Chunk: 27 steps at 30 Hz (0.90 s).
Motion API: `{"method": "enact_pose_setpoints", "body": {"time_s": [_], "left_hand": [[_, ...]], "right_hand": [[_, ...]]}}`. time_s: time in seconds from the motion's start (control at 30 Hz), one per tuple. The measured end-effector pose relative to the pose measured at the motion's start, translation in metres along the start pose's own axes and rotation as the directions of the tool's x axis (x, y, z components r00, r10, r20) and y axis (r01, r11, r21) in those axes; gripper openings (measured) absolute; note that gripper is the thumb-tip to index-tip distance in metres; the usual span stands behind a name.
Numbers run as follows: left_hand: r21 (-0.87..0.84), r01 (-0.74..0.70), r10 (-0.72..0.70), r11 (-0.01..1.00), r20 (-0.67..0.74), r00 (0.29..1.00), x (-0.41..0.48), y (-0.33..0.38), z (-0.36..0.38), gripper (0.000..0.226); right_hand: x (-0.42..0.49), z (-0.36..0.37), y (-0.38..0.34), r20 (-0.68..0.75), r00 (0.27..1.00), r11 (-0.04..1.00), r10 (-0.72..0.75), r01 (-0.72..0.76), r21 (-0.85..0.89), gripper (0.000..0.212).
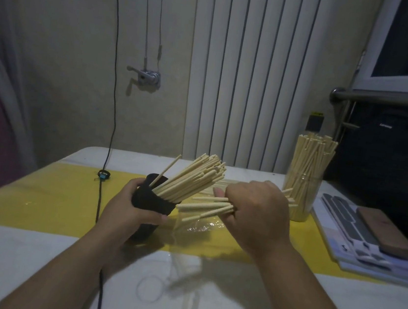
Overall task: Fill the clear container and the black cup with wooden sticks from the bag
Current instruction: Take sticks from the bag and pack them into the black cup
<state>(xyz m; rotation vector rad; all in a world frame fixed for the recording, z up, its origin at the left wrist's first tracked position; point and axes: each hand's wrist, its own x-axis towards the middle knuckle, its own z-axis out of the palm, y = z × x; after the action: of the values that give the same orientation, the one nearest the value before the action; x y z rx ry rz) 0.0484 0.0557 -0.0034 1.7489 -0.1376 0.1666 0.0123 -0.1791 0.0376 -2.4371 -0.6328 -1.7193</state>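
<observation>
The desk (32, 248), white with a yellow band across it, carries everything. At its 2 o'clock stands the clear container (302, 192), upright and crammed with wooden sticks that rise well above its rim. I judge that half of the job done, which is likely why it sits out of my way.

Left of centre, my left grip (123, 213) is wrapped round the black cup (151, 199), fingers and thumb curled about its wall. It holds the cup tipped so the mouth faces 2 o'clock. I cannot tell whether its base touches the desk. I tilt it, I think, so that new sticks slide in along the low side rather than knock against those inside. The sticks in the cup (192, 176) fan out toward 1 o'clock, with one stray leaning nearer 12, and the cup looks nearly full.

At 3 o'clock of the cup, my right grip (255, 212) is closed round a small bundle of sticks (206, 207). Their ends point to 9 o'clock, just beside the cup's rim, ready to feed in. Beneath them the clear bag (199, 227) lies crumpled on the yellow band.
</observation>
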Motion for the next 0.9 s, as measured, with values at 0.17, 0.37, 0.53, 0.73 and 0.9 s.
{"method": "enact_pose_setpoints", "body": {"time_s": [0.17,0.37,0.53,0.73,0.9], "left_hand": [[0.099,-0.056,0.058,0.994,-0.019,0.998,0.002,-0.002,-0.002,0.075],[0.252,-0.157,0.165,0.955,-0.008,0.986,0.005,-0.007,-0.004,0.079],[0.324,-0.215,0.215,0.921,0.038,0.976,0.007,-0.009,-0.005,0.083],[0.352,-0.276,0.266,0.894,0.080,0.961,0.005,-0.006,-0.003,0.080],[0.370,-0.286,0.270,0.884,0.097,0.958,0.004,-0.005,-0.002,0.080]], "right_hand": [[-0.005,0.008,0.002,-0.185,0.981,0.997,0.056,-0.045,0.065,0.040],[-0.003,0.006,-0.001,-0.183,0.955,0.965,0.233,-0.204,0.163,0.049],[-0.006,0.007,-0.004,-0.125,0.904,0.855,0.410,-0.333,0.397,0.035],[0.006,-0.012,-0.014,-0.184,0.821,0.744,0.540,-0.364,0.561,0.018],[0.011,-0.011,-0.025,0.099,0.760,0.483,0.642,-0.502,0.718,0.028]]}}
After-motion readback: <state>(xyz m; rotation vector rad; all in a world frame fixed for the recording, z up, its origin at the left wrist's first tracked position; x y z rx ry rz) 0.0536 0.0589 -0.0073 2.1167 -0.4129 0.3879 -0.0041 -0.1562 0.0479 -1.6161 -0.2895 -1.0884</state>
